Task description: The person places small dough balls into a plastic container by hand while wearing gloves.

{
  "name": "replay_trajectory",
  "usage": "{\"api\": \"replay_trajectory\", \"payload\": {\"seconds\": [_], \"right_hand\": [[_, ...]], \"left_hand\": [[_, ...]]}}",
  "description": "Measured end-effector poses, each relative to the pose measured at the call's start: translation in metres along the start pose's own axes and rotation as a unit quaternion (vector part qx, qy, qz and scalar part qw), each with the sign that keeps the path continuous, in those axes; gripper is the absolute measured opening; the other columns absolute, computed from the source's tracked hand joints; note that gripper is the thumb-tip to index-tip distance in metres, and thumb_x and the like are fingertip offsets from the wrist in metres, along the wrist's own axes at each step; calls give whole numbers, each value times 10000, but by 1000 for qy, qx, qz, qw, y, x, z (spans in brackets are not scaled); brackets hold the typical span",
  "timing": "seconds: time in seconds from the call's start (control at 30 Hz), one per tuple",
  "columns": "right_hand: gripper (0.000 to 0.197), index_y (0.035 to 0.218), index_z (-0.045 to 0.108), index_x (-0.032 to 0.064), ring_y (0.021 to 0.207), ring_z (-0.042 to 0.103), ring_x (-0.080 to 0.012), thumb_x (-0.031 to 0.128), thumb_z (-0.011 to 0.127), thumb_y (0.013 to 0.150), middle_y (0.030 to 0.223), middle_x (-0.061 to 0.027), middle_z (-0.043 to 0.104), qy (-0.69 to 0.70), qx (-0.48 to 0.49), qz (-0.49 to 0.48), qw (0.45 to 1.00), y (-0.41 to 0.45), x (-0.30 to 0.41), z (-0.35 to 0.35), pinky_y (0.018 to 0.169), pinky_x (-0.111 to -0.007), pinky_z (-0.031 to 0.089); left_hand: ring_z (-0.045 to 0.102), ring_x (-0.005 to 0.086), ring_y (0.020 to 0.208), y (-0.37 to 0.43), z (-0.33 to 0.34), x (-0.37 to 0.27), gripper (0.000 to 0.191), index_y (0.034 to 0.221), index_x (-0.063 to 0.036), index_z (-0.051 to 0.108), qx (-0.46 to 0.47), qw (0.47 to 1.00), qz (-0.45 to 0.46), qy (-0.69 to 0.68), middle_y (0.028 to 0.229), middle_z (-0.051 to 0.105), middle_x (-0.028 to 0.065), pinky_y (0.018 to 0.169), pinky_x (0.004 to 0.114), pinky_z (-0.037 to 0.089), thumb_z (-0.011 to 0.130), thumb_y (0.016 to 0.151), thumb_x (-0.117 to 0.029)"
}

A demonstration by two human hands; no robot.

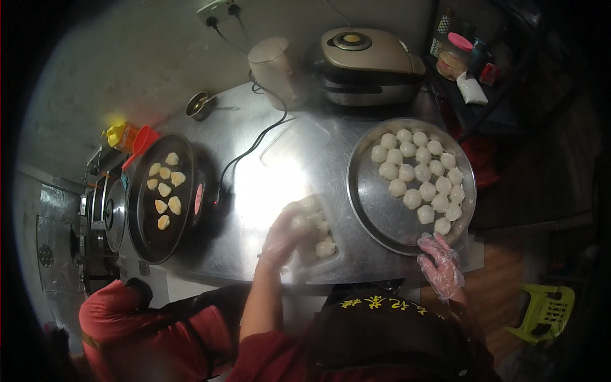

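My left hand (285, 232), in a thin clear plastic glove, reaches over a clear plastic tray (329, 260) of white dough balls (325, 249). Its fingers lie at a ball; blur and glare hide whether they grip it. A large round metal pan (354, 200) on the right holds many similar white balls (423, 173), mostly along its top and right side. At that pan's lower right rim is my right hand (439, 262), also in a clear plastic glove, fingers extended and spread, with nothing seen in them.
A dark round electric pan (143, 224) with small browned dough pieces (174, 205) stands at the left. Its black cable crosses the metal table (224, 258). A rice cooker (372, 62), a beige jug (272, 67) and a small metal cup (196, 106) stand behind. A co-worker's red sleeve (102, 305) is lower left.
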State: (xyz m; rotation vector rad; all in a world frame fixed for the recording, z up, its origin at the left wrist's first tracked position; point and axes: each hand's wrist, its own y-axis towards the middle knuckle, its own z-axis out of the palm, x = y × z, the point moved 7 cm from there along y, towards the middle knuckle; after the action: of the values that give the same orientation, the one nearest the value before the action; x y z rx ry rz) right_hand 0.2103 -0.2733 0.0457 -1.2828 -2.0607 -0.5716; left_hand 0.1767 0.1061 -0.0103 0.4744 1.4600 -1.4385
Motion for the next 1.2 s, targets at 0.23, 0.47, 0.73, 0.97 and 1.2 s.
{"api": "replay_trajectory", "payload": {"seconds": [0.23, 0.47, 0.73, 0.97, 1.2], "right_hand": [[331, 1157, 667, 23, 1263, 509, -428, 86, 698, 834, 1239, -171, 647, 1, 10, 5, 1000, 1, -1, 2, 1121, -465, 362], [320, 1158, 666, 25, 1259, 520, -404, 99, 686, 847, 1251, -175, 639, 2, 13, 33, 999, -1, -2, 1, 1133, -461, 350], [317, 1164, 663, 35, 1257, 525, -391, 119, 681, 859, 1239, -159, 648, 4, 23, 8, 1000, -2, -8, 1, 1138, -452, 341], [316, 1173, 661, 65, 1274, 511, -344, 149, 689, 870, 1272, -128, 629, -23, -26, 61, 998, -19, -35, -12, 1077, -429, 406], [322, 1158, 658, 40, 1153, 587, -354, 128, 692, 850, 1180, -160, 657, -10, -88, 50, 995, -22, -47, -27, 994, -425, 467]], "left_hand": [[617, 182, 1021, -13, 11, 25, 460, 1213, -39, 582, 67, 989, -1, 130, 1144, 608, 61, 908, 305, 531, 647, 792, 134], [585, 233, 1115, -39, 0, 23, 473, 1174, -71, 615, 66, 936, -96, 333, 1201, 597, 64, 973, 333, 498, 710, 741, 93], [623, 321, 1067, -40, 28, 11, 359, 1118, -116, 660, 79, 763, 50, 640, 1096, 661, 152, 957, 363, 515, 655, 782, 11], [661, 361, 957, -49, 73, -27, 192, 1047, -51, 686, -19, 761, 230, 606, 1022, 698, 163, 844, 432, 534, 657, 859, -74], [622, 395, 922, 62, 214, 36, 238, 1082, -64, 647, 104, 751, 412, 506, 981, 659, 185, 775, 453, 525, 613, 848, -87]]}}
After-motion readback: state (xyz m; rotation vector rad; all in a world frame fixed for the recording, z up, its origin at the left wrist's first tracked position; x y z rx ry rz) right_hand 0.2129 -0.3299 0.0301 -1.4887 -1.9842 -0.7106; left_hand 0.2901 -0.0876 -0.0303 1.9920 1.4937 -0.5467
